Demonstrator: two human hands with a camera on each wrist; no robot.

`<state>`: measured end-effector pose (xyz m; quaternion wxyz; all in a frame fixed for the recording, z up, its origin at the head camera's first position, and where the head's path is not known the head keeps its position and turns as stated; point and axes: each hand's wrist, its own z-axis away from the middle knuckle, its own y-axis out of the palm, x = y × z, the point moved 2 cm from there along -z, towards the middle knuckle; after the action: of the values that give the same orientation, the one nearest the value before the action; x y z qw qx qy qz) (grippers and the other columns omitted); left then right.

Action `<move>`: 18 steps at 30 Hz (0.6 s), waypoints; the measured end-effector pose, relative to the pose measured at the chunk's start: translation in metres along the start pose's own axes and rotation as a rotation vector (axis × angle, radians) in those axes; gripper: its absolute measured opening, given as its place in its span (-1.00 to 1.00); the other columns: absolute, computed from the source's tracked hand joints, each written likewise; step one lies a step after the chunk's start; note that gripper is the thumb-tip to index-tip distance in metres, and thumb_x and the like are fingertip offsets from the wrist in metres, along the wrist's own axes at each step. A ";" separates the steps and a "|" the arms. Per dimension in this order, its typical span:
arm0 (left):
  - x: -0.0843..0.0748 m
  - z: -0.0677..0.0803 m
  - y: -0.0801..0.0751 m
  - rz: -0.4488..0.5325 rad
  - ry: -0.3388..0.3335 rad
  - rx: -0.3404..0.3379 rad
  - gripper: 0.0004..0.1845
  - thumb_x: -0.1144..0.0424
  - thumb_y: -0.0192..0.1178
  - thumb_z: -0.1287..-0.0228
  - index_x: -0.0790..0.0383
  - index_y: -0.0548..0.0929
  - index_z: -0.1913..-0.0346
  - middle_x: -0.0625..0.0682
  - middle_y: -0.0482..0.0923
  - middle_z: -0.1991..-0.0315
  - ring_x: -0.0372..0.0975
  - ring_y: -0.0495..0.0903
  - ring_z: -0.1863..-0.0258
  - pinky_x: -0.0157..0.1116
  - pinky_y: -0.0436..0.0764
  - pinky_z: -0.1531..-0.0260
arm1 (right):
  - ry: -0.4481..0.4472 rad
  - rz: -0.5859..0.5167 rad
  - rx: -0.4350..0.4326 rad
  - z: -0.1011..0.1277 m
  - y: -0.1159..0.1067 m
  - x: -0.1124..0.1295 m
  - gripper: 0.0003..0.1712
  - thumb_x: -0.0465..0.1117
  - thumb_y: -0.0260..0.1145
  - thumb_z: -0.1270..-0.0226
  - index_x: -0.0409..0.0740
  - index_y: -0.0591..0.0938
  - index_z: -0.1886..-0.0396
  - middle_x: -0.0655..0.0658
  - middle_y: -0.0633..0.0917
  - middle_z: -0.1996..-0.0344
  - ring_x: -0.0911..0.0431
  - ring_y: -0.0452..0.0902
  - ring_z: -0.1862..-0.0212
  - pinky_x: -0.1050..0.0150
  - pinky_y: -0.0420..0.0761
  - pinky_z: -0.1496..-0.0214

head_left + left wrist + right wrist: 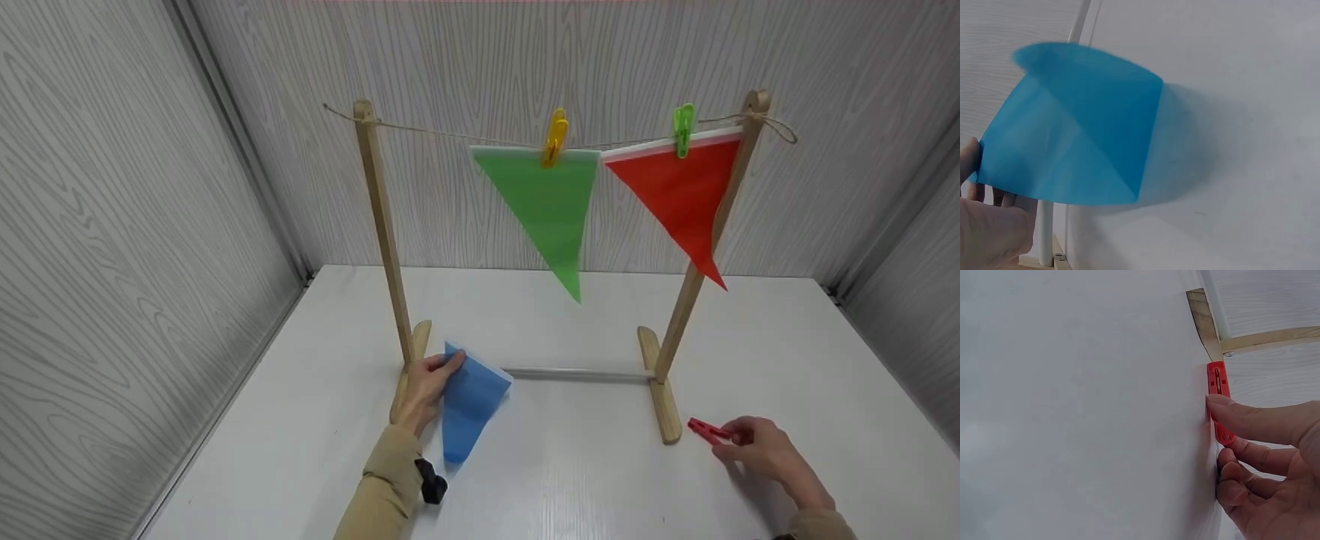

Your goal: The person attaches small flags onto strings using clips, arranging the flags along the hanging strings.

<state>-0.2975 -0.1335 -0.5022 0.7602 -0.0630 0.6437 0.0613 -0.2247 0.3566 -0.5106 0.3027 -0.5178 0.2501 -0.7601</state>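
While the left hand [426,384] pinches the limp blue flag [466,405] by one edge, it may fold or slip. At lower right, the right hand [754,446] seemingly grips the red peg [707,430] lightly — it could twist free.

left hand [988,225] cut off by the wrist view's edge.

Head view: high, looks forward and down over white table [570,465], takes in whole wooden drying frame with twine line [390,240], both hands.
Left wrist view: very near, faces out past left hand [988,225] onto blue triangular plastic flag [1084,129]; shares flag with head view [469,401].
Right wrist view: very near, faces along tabletop to red plastic clothespin [1220,402] and frame's wooden foot [1204,323]; both also in head view.
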 end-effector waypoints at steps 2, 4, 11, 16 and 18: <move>0.000 0.000 0.000 0.000 0.005 -0.022 -0.63 0.10 0.38 -0.30 0.14 0.46 0.53 -0.08 0.35 0.44 -0.22 0.37 0.25 -0.32 0.38 0.15 | -0.005 0.005 -0.002 0.000 0.000 0.001 -0.44 -0.16 0.44 -0.26 -0.48 0.51 -0.09 -0.18 0.54 0.28 0.02 0.42 0.19 0.25 0.44 0.28; 0.000 0.000 0.000 0.006 0.017 -0.036 -0.66 0.10 0.39 -0.29 0.18 0.51 0.50 -0.07 0.37 0.43 -0.22 0.38 0.24 -0.31 0.39 0.13 | -0.002 0.009 -0.004 -0.001 0.000 0.001 -0.44 -0.16 0.44 -0.26 -0.48 0.51 -0.09 -0.18 0.54 0.28 0.02 0.42 0.18 0.25 0.45 0.28; -0.003 0.001 -0.001 0.025 0.081 -0.065 -0.68 0.15 0.38 -0.30 0.41 0.69 0.13 -0.05 0.55 0.31 -0.25 0.47 0.22 -0.39 0.50 0.09 | 0.009 0.009 -0.008 -0.002 -0.001 0.001 -0.38 -0.12 0.44 -0.27 -0.48 0.48 -0.14 -0.22 0.57 0.23 0.00 0.44 0.14 0.28 0.48 0.23; -0.005 0.001 -0.003 0.081 0.076 -0.050 -0.68 0.17 0.38 -0.30 0.41 0.68 0.09 -0.10 0.61 0.38 -0.32 0.51 0.32 -0.46 0.52 0.27 | -0.011 -0.003 -0.030 0.000 -0.003 0.001 -0.35 -0.09 0.46 -0.25 -0.49 0.49 -0.14 -0.26 0.62 0.19 -0.02 0.49 0.12 0.27 0.51 0.21; -0.006 0.000 -0.003 0.102 0.068 -0.035 -0.67 0.17 0.38 -0.31 0.40 0.68 0.07 -0.09 0.67 0.35 -0.34 0.56 0.31 -0.46 0.58 0.24 | -0.025 -0.004 -0.044 0.000 -0.004 0.000 -0.31 -0.06 0.47 -0.25 -0.50 0.49 -0.15 -0.32 0.64 0.13 -0.05 0.53 0.08 0.24 0.54 0.17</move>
<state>-0.2976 -0.1370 -0.4958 0.7325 -0.0453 0.6704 0.1090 -0.2252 0.3592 -0.5072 0.2930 -0.5340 0.2619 -0.7486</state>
